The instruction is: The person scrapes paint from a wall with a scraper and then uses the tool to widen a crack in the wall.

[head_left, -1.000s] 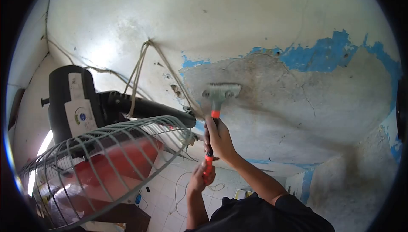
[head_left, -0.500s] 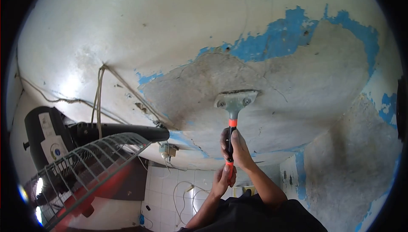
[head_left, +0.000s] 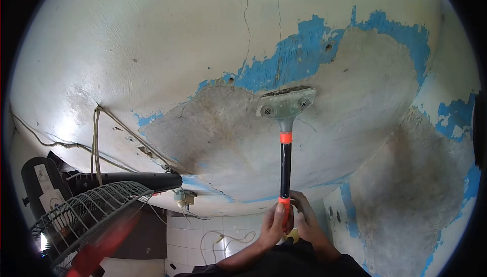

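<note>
While the left hand (head_left: pixel 273 229) grips its end, the scraper (head_left: pixel 286 161) extends upward.

You can read no words, numbers or brand here. At the lower left of your view, the black fan motor housing (head_left: pixel 31 181) bears a pale strip label (head_left: pixel 42 173) and a wider pale label (head_left: pixel 52 200), both too small to read.

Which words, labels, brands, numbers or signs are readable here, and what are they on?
No text is readable.
Pale rectangular labels on the black fan motor housing: markings too small and blurred.
Metal-headed scraper with orange-and-black handle: no lettering visible.
</note>
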A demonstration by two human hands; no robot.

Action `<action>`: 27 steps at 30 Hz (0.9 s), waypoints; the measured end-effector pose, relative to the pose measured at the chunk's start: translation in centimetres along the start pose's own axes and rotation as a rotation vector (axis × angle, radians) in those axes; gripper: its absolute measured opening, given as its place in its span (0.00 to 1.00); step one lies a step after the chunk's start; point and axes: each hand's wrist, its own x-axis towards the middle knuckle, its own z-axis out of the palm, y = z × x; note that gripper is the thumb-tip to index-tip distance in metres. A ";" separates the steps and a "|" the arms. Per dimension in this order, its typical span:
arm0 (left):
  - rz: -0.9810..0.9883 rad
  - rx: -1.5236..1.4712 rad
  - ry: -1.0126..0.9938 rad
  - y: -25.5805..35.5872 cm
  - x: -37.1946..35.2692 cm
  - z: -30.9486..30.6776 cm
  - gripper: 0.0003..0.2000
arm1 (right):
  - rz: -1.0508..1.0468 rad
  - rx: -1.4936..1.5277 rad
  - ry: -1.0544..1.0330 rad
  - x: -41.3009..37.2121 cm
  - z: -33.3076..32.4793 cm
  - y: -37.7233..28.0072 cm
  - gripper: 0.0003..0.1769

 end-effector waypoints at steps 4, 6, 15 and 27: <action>-0.153 -0.005 0.207 -2.5 0.2 2.3 0.19 | 0.298 -0.074 0.007 2.8 -0.1 -3.3 0.16; -0.020 -0.039 0.208 -1.9 0.9 2.8 0.17 | 0.294 -0.059 0.032 3.0 -1.1 -2.8 0.16; 0.427 0.140 0.102 3.5 7.8 3.9 0.20 | 0.347 -0.108 0.122 2.2 -5.6 -2.1 0.14; 0.092 -0.414 -0.333 6.4 12.2 8.7 0.17 | 0.431 0.176 0.026 -2.1 -7.4 -2.4 0.21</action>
